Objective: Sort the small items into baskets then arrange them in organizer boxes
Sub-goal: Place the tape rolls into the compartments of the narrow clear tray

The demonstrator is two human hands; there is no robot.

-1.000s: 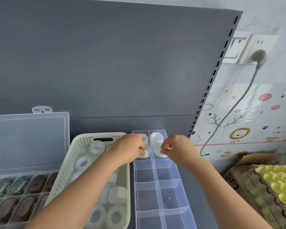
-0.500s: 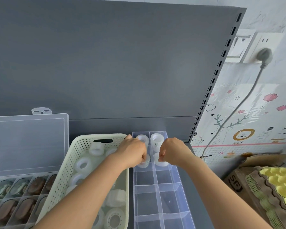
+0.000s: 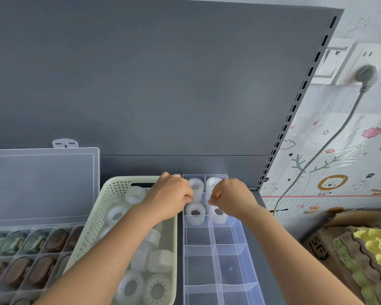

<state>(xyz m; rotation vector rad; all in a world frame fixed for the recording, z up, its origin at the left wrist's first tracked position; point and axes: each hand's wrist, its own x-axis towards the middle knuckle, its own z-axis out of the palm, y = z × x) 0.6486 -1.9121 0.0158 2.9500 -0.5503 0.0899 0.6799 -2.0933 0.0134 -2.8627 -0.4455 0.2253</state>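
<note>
Head view, one moment. Fingertips of both hands were tucked under the knuckles, so I could not tell whether either pinched anything. The left hand (image 3: 172, 194) hung curled over the seam between basket (image 3: 95, 225) and organizer box (image 3: 227, 267). The right hand (image 3: 231, 194) was curled over the box's right column, near the left fist but apart from it.

Four tape rolls (image 3: 195, 213) stood in the box's two far rows, one per compartment, the back pair partly hidden behind the fists. More rolls lay jumbled in the basket, several covered by the left forearm. The bottom edge cut off both box and basket.

Materials: box of clear hard plastic with thin dividers in two columns; basket pale green, perforated, with rounded corners; rolls frosted white rings.

At left, a second organizer (image 3: 31, 256) was cut off by the frame, its frosted lid (image 3: 42, 183) raised; its brownish oval contents were hard to make out. Moulded pulp egg trays (image 3: 359, 267) ran off at right.
</note>
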